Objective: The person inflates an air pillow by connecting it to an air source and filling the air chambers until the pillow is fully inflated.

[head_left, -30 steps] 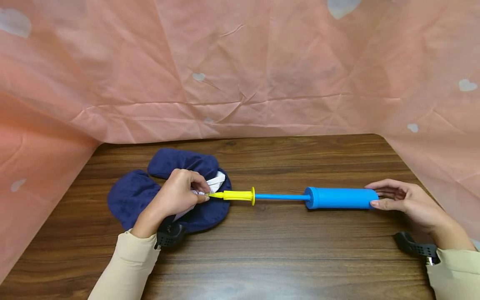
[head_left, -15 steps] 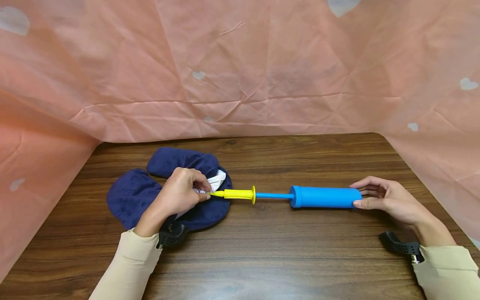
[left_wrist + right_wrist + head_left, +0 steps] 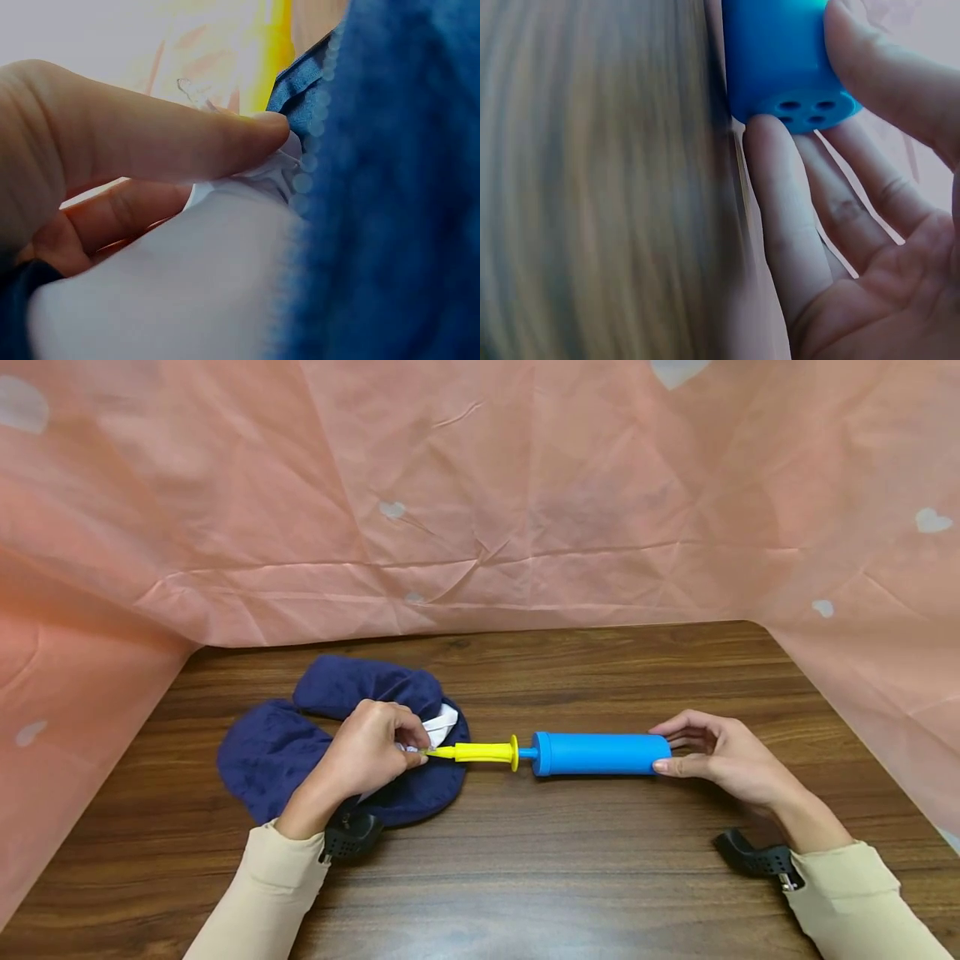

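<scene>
Blue hand pump (image 3: pixel 600 753) lies flat on the wooden bench (image 3: pixel 525 877), long axis running 3 to 9 o'clock across the head view. Its yellow nozzle (image 3: pixel 476 752) points toward 9 o'clock, the flat holed end toward 3 o'clock. Blue rod between yellow flange and barrel almost fully pushed in, only a short stub showing.

Left hand (image 3: pixel 367 752) sits on the navy inflatable pillow (image 3: pixel 277 747) at 9 o'clock of the pump, fingers curled, thumb and forefinger pinching the white valve (image 3: pixel 438 724) at the nozzle tip. Left wrist view: fingertip (image 3: pixel 262 127) pressed to white valve material, navy fabric right beside it.

Right hand (image 3: pixel 723 760) at the pump's 3 o'clock end, fingers fairly straight, cupping the barrel end: thumb on the near side, the others along the far side. Right wrist view: fingers (image 3: pixel 780 195) touching the rim of the holed end cap, loosely spread, not wrapped round.

Pink crinkled sheet (image 3: pixel 480 493) with pale hearts hangs behind the bench, 12 o'clock, and down both sides.
</scene>
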